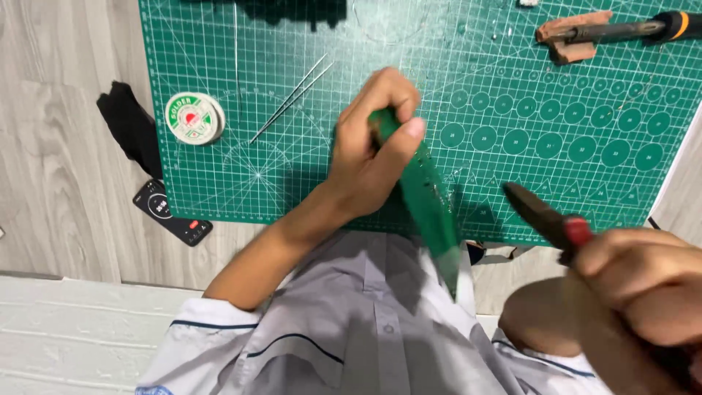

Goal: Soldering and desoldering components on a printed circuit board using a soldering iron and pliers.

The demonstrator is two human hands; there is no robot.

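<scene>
My left hand (373, 139) grips the top edge of a green circuit board (433, 208), held on edge and tilted toward me over the green cutting mat (307, 183). My right hand (643, 274) at the lower right holds red-handled pliers (545, 216), whose dark jaws point up-left toward the board with a gap between them and it.
On the mat lie a solder spool (193, 117), thin metal tweezers (291, 99) and, at the top right, a soldering iron (621, 31) resting on a brown block. A phone (172, 212) and a black cloth (131, 128) lie on the floor to the left.
</scene>
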